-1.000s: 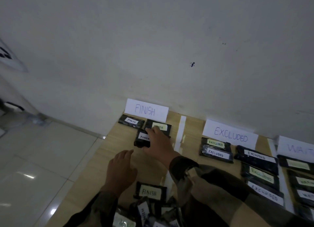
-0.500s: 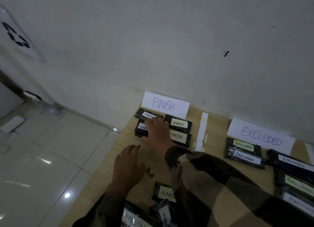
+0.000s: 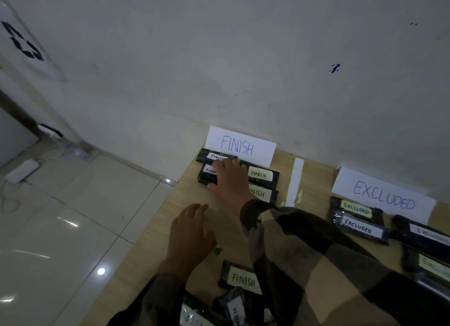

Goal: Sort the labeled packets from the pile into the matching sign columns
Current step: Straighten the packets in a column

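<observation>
While my right hand (image 3: 229, 179) lies across it, the white-labelled FINISH packet (image 3: 207, 177) sits on the table (image 3: 155, 228) in the FINISH column. It is just below another white-labelled packet (image 3: 211, 155) that lies under the FINISH sign (image 3: 239, 145). The fingers lie fairly straight over its top and the thumb is at its near edge, so I read this as pressing it into place, not gripping it. Two yellow-labelled FINISH packets (image 3: 261, 175) lie just beside it on the right, the nearer one partly hidden by my wrist.

I judge this placement nearly done, but the sort is not. One more FINISH packet (image 3: 239, 278) lies loose near me, and the pile (image 3: 233, 308) at the bottom edge still holds several. Past the white divider strip (image 3: 295, 182), the EXCLUDED sign (image 3: 383, 195) already has a number of packets (image 3: 356, 216) below it.

My left hand (image 3: 188, 233) rests flat and open on the table, holding nothing.

Compared with a second ago, the packet has slid a little farther in and to the left, tucking under the first one. My left hand has stayed where it was. My view has swung left, so the third sign at the far right has dropped out of sight.
</observation>
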Motion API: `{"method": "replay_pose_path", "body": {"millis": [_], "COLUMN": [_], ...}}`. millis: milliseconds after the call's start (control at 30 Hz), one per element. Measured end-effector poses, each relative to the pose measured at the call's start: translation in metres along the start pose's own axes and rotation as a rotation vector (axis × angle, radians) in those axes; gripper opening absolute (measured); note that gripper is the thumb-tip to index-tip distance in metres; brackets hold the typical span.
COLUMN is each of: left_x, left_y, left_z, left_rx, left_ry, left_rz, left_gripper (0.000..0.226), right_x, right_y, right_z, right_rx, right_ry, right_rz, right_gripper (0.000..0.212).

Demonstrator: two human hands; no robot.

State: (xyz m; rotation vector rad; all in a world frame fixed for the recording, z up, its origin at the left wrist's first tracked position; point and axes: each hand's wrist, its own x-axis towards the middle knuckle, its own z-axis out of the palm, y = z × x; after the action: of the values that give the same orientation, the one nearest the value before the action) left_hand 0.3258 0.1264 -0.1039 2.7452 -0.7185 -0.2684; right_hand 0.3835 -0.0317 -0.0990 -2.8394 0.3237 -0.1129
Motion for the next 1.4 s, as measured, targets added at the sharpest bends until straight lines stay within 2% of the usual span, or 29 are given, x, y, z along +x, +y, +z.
{"method": "replay_pose_path", "body": {"millis": [233, 467, 600, 767, 867, 967, 1167, 1267, 1400], "left_x": [0.001, -0.011, -0.019, -0.032, -0.04, -0.047, -0.054, -0.054, -0.052], "left_y": [0.006, 0.015, 0.025, 0.035, 0.039, 0.041, 0.047, 0.051, 0.056], "left_z": [0.0, -0.004, -0.005, -0.005, -0.001, 0.004, 0.008, 0.007, 0.003], "left_rx": [-0.011, -0.013, -0.005, -0.01, 0.002, -0.016, -0.028, -0.063, -0.173], "left_ry": [-0.012, -0.033, -0.055, -0.114, -0.173, -0.199, -0.29, -0.29, -0.274], "left_rz": [0.003, 0.044, 0.098, 0.139, 0.151, 0.174, 0.179, 0.166, 0.139], "left_gripper": [0.065, 0.063, 0.061, 0.065, 0.054, 0.047, 0.041, 0.026, 0.013], "right_x": [-0.004, -0.043, -0.078, -0.133, -0.165, -0.192, -0.211, -0.212, -0.21], "right_y": [0.006, 0.026, 0.039, 0.05, 0.05, 0.049, 0.04, 0.04, 0.046], "right_z": [-0.005, -0.022, -0.03, -0.04, -0.04, -0.033, -0.029, -0.036, -0.045], "right_rx": [0.025, 0.124, 0.173, 0.173, 0.04, -0.065, -0.008, 0.066, 0.206], "right_ry": [0.008, 0.073, 0.063, -0.122, -0.338, -0.415, -0.31, -0.256, -0.191], "right_rz": [-0.018, -0.056, -0.081, -0.084, -0.087, -0.102, -0.025, 0.033, 0.025], "right_gripper": [0.062, 0.041, 0.037, 0.038, 0.045, 0.053, 0.035, 0.024, 0.024]}}
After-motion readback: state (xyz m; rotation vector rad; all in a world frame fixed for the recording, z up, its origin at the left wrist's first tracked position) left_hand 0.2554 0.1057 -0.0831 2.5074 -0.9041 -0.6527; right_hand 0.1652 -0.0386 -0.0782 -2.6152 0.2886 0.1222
